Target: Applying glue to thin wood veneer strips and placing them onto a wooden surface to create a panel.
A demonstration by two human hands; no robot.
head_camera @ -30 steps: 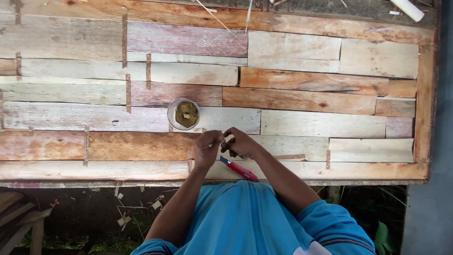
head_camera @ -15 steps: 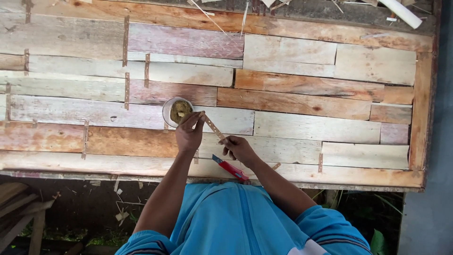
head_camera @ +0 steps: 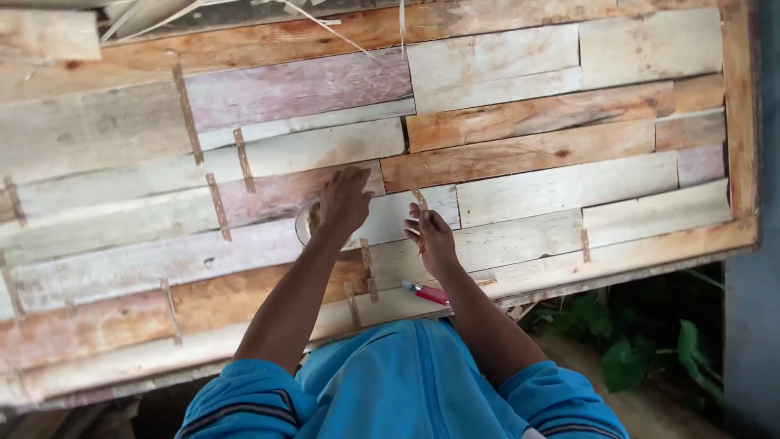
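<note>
Left hand (head_camera: 345, 199) covers glue cup (head_camera: 306, 221)

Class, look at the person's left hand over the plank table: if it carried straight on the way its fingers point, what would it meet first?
The left hand points up the table, away from the person. Probably only bare planks lie ahead; the small round container sits under it, not ahead.

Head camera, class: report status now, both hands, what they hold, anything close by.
Left hand over the small round cup, grip unclear. Right hand pinching a thin wood strip. Red-handled tool lying on the plank tabletop by the right wrist.
</note>
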